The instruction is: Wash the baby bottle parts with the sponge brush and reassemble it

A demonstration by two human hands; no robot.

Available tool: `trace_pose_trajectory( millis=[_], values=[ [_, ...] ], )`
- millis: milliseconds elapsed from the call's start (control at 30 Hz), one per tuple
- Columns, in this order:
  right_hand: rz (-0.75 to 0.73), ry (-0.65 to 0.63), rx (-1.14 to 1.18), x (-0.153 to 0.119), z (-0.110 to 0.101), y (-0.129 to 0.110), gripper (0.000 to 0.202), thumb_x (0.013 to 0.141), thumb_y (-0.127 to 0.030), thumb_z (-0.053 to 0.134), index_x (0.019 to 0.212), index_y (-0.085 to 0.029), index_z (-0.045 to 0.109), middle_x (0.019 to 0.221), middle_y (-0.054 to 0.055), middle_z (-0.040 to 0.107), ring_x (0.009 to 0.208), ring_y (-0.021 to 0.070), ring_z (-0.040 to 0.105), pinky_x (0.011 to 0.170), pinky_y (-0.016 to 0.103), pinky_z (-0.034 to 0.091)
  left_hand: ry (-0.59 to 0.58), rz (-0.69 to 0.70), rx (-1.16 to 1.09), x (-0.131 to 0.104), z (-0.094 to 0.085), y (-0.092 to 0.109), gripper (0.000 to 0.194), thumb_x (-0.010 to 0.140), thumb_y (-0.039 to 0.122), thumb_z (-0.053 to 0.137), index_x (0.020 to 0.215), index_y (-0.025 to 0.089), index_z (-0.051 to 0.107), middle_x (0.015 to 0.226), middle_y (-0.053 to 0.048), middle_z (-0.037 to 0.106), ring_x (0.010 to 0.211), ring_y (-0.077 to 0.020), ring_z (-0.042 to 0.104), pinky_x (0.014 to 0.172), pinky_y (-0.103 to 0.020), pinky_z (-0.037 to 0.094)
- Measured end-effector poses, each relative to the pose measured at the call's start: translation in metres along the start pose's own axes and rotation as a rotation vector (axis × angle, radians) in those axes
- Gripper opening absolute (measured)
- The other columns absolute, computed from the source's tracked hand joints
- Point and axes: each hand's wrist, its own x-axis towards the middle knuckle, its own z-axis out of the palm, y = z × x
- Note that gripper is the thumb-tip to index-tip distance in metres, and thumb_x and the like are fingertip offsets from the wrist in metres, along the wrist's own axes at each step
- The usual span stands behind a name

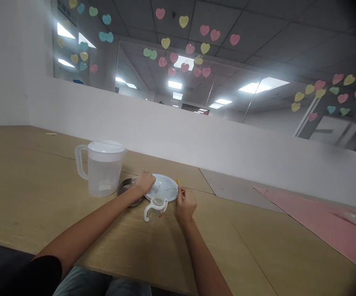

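Observation:
My left hand (145, 183) is closed over the left side of a white plate (167, 181). A small whitish piece (156, 187) sticks out from its fingers; its kind is unclear. At the plate's right edge my right hand (187, 203) pinches a thin wire-like stick with a yellow end (178, 181), its fine shaft pointing left over the plate. Just in front of the plate stands a clear baby bottle with white side handles (157, 202), its top uncovered. A round metal dish (123, 190) is partly hidden behind my left wrist, with a clear object (133, 181) in it.
A translucent lidded pitcher (105, 172) stands left of the dish, its handle facing left. A pink sheet (319, 222) with crumpled clear plastic (355, 218) lies at the right. A white wall (165, 131) with windows above borders the wooden table (42, 185).

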Motion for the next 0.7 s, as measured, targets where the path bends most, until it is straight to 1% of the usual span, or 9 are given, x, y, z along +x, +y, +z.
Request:
trace_pose_trajectory(
  millis=[67,167,233,300,400,500,600,700],
  values=[
    [-0.006,-0.022,-0.035,-0.002,0.001,0.002,0.028,0.092,-0.034,0.046,0.079,-0.017,0.063,0.069,0.004,0.063,0.068,0.0139,0.056,0.064,0.024,0.041,-0.057,-0.018,-0.042,0.007,0.007,0.000,0.030,0.065,0.017,0.069,0.039,0.016,0.055,0.050,-0.009,0.060,0.070,-0.0218,0.061,0.077,-0.034,0.043],
    [-0.007,-0.064,-0.067,-0.005,0.004,0.003,0.029,0.092,-0.035,0.045,0.078,-0.018,0.063,0.069,0.004,0.064,0.069,0.0153,0.055,0.065,0.026,0.039,-0.148,-0.025,-0.144,0.010,0.016,0.003,0.020,0.058,0.021,0.073,0.043,0.017,0.061,0.044,-0.002,0.057,0.055,-0.0169,0.057,0.065,-0.028,0.044],
    [0.005,-0.087,-0.094,-0.007,0.006,0.003,0.031,0.093,-0.036,0.043,0.077,-0.019,0.063,0.068,0.004,0.063,0.068,0.0160,0.054,0.063,0.026,0.037,-0.171,-0.009,-0.234,0.010,0.018,0.005,0.012,0.059,0.025,0.071,0.051,0.017,0.067,0.048,0.000,0.062,0.053,-0.0158,0.057,0.060,-0.025,0.044],
    [0.023,-0.105,-0.124,-0.010,0.008,0.004,0.032,0.093,-0.037,0.042,0.075,-0.019,0.062,0.066,0.004,0.062,0.066,0.0166,0.052,0.062,0.027,0.036,-0.152,0.015,-0.327,0.011,0.015,0.006,0.016,0.065,0.031,0.066,0.063,0.017,0.071,0.060,-0.001,0.068,0.060,-0.0163,0.061,0.061,-0.024,0.045],
    [0.060,-0.119,-0.157,-0.013,0.012,0.007,0.034,0.092,-0.037,0.039,0.073,-0.020,0.062,0.064,0.004,0.060,0.064,0.0173,0.050,0.059,0.027,0.034,-0.089,0.043,-0.429,0.012,0.007,0.008,0.029,0.075,0.038,0.056,0.080,0.015,0.072,0.079,-0.005,0.072,0.072,-0.0173,0.064,0.068,-0.026,0.048],
    [0.105,-0.143,-0.166,-0.016,0.016,0.009,0.034,0.092,-0.034,0.037,0.074,-0.019,0.062,0.067,0.004,0.059,0.066,0.0172,0.050,0.061,0.027,0.035,-0.029,0.032,-0.573,0.009,-0.005,0.013,0.039,0.080,0.044,0.051,0.093,0.012,0.070,0.087,-0.010,0.072,0.073,-0.0167,0.064,0.069,-0.028,0.050],
    [0.171,-0.172,-0.173,-0.018,0.016,0.008,0.033,0.091,-0.032,0.036,0.078,-0.018,0.063,0.071,0.004,0.060,0.070,0.0173,0.051,0.064,0.027,0.036,0.024,-0.011,-0.800,-0.001,-0.022,0.023,0.043,0.076,0.047,0.057,0.097,0.011,0.068,0.092,-0.011,0.071,0.072,-0.0159,0.063,0.067,-0.029,0.051],
    [0.217,-0.193,-0.146,-0.018,0.014,0.004,0.030,0.091,-0.031,0.037,0.083,-0.017,0.063,0.076,0.005,0.060,0.074,0.0169,0.051,0.066,0.027,0.037,0.027,-0.014,-0.882,-0.014,-0.038,0.035,0.043,0.073,0.048,0.063,0.095,0.012,0.069,0.102,-0.011,0.069,0.079,-0.0168,0.063,0.070,-0.029,0.051]
  ],
)
